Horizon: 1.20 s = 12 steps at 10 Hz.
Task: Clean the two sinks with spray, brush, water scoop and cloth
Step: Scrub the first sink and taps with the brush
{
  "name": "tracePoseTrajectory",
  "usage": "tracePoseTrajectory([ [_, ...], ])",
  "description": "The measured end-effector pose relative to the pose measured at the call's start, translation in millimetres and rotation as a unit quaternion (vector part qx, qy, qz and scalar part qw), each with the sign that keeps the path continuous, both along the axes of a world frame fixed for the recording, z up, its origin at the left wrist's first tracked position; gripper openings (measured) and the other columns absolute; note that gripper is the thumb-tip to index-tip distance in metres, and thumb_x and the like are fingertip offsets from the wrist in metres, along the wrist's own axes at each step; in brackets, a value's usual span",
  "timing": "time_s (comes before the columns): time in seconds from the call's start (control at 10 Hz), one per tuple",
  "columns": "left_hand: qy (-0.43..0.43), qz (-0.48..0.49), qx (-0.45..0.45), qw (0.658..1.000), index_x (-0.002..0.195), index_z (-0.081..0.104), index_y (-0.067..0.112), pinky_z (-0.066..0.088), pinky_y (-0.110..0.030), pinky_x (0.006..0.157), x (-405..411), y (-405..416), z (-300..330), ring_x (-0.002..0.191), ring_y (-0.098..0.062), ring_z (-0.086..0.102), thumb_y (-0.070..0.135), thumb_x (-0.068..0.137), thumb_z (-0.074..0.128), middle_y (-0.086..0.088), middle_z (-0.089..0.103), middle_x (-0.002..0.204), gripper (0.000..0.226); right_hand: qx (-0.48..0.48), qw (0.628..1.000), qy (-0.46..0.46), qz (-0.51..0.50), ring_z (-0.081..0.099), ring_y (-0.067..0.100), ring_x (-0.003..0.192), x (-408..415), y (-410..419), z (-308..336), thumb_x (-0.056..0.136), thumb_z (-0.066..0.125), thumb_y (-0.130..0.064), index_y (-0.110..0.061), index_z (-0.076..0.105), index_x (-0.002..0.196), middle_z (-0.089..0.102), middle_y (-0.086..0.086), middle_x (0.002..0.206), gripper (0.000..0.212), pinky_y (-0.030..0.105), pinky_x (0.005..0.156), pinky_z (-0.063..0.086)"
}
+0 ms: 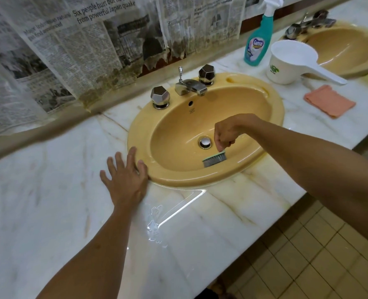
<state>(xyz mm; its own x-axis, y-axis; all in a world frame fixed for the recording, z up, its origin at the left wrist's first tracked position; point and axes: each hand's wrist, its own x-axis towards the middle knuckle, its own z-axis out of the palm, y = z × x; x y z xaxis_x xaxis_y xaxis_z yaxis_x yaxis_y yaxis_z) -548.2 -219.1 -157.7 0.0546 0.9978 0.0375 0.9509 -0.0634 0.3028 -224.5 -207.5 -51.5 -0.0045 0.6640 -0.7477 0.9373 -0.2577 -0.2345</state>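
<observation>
A yellow oval sink [271,117] sits in the marble counter in the middle of the view. My right hand [226,134] grips the handle of a green brush [214,159], whose bristles press on the basin's near wall just right of the drain [205,142]. My left hand [125,175] lies flat with spread fingers on the counter, fingertips touching the sink's left rim. A second yellow sink [351,67] is at the far right. Between the sinks stand a teal spray bottle [256,43] and a white water scoop [290,61], and a pink cloth [329,101] lies folded.
Chrome faucet [192,85] with two faceted knobs stands behind the near basin. Newspaper sheets [71,50] hang on the wall above the counter. A puddle [156,225] glistens on the marble near the front edge. Tiled floor [308,255] lies below at the right.
</observation>
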Motion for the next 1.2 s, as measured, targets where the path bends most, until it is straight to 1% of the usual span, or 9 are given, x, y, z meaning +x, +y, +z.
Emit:
tracePoseTrajectory([
  [0.3, -0.013, 0.003, -0.007, 1.000, 0.150, 0.023, 0.044, 0.010, -0.059, 0.116, -0.3, 0.2, 1.7, 0.149, -0.027, 0.014, 0.058, 0.092, 0.009, -0.003, 0.028, 0.158, 0.062, 0.033, 0.993, 0.108, -0.013, 0.051, 0.017, 0.074, -40.7, -9.6, -2.4, 0.085, 0.058, 0.005, -0.012, 0.075, 0.079, 0.066, 0.012, 0.085, 0.025, 0.026, 0.064, 0.044],
  [0.5, -0.004, 0.004, -0.003, 1.000, 0.150, 0.023, 0.044, 0.012, -0.059, 0.115, 0.2, 0.2, 0.1, 0.148, -0.027, 0.016, 0.057, 0.092, 0.009, -0.003, 0.029, 0.157, 0.062, 0.162, 0.987, -0.013, 0.013, 0.055, 0.017, 0.094, -33.1, -43.4, 15.0, 0.089, 0.067, -0.018, -0.022, 0.075, 0.085, 0.067, -0.007, 0.098, 0.009, 0.040, 0.092, 0.038],
  [0.6, -0.001, 0.002, -0.001, 1.000, 0.150, 0.023, 0.043, 0.013, -0.059, 0.115, 0.3, -0.2, 0.4, 0.147, -0.027, 0.016, 0.057, 0.093, 0.011, -0.004, 0.030, 0.156, 0.060, 0.212, 0.977, 0.036, 0.015, 0.054, 0.017, 0.103, -60.7, -61.5, 6.5, 0.090, 0.064, -0.021, -0.022, 0.071, 0.084, 0.063, -0.010, 0.101, 0.010, 0.039, 0.093, 0.030],
  [0.7, -0.005, 0.002, -0.001, 1.000, 0.150, 0.023, 0.043, 0.013, -0.060, 0.115, -0.7, 0.8, 0.3, 0.147, -0.027, 0.016, 0.055, 0.095, 0.013, -0.004, 0.029, 0.156, 0.058, 0.248, 0.968, -0.040, 0.024, 0.054, 0.020, 0.101, -50.2, -76.9, 13.0, 0.090, 0.057, -0.020, -0.022, 0.067, 0.086, 0.064, -0.005, 0.102, 0.011, 0.042, 0.093, 0.026],
  [0.8, 0.001, -0.004, -0.002, 1.000, 0.151, 0.022, 0.042, 0.012, -0.060, 0.115, -0.6, 0.5, -0.6, 0.148, -0.028, 0.015, 0.055, 0.095, 0.012, -0.004, 0.029, 0.156, 0.058, 0.249, 0.959, -0.137, -0.013, 0.056, 0.024, 0.103, -27.6, -86.7, 12.7, 0.088, 0.051, -0.019, -0.022, 0.060, 0.094, 0.063, -0.001, 0.101, 0.012, 0.043, 0.092, 0.026],
  [0.9, 0.000, -0.004, -0.008, 1.000, 0.151, 0.022, 0.043, 0.010, -0.060, 0.115, -0.8, 1.3, -0.9, 0.148, -0.028, 0.013, 0.056, 0.096, 0.012, -0.005, 0.027, 0.157, 0.057, 0.231, 0.967, -0.104, -0.022, 0.053, 0.024, 0.107, -53.8, -83.1, 9.1, 0.088, 0.054, -0.019, -0.019, 0.057, 0.105, 0.062, 0.002, 0.107, 0.017, 0.043, 0.093, 0.026],
  [1.0, 0.001, -0.004, -0.010, 1.000, 0.151, 0.022, 0.043, 0.010, -0.060, 0.116, -1.2, 0.9, -1.1, 0.148, -0.028, 0.013, 0.054, 0.098, 0.014, -0.004, 0.027, 0.158, 0.055, 0.232, 0.969, -0.077, 0.027, 0.050, 0.023, 0.103, -82.1, -83.9, 7.5, 0.089, 0.056, -0.020, -0.018, 0.054, 0.105, 0.057, 0.001, 0.105, 0.017, 0.042, 0.092, 0.026],
  [1.1, -0.003, -0.001, -0.002, 1.000, 0.151, 0.024, 0.043, 0.011, -0.060, 0.115, -0.3, 0.0, -0.8, 0.147, -0.028, 0.015, 0.054, 0.097, 0.015, -0.004, 0.029, 0.157, 0.055, 0.203, 0.967, -0.151, 0.004, 0.047, 0.024, 0.094, -58.3, -91.3, 20.1, 0.087, 0.055, -0.017, -0.019, 0.043, 0.097, 0.051, -0.002, 0.092, 0.016, 0.043, 0.095, 0.026],
  [1.2, -0.007, -0.003, -0.002, 1.000, 0.151, 0.024, 0.042, 0.010, -0.060, 0.115, -0.1, -0.6, -0.3, 0.148, -0.029, 0.015, 0.055, 0.095, 0.013, -0.005, 0.028, 0.157, 0.058, 0.192, 0.961, -0.187, -0.067, 0.049, 0.027, 0.092, -37.2, -95.2, 27.7, 0.089, 0.056, -0.019, -0.019, 0.038, 0.095, 0.055, 0.002, 0.100, 0.019, 0.043, 0.093, 0.026],
])
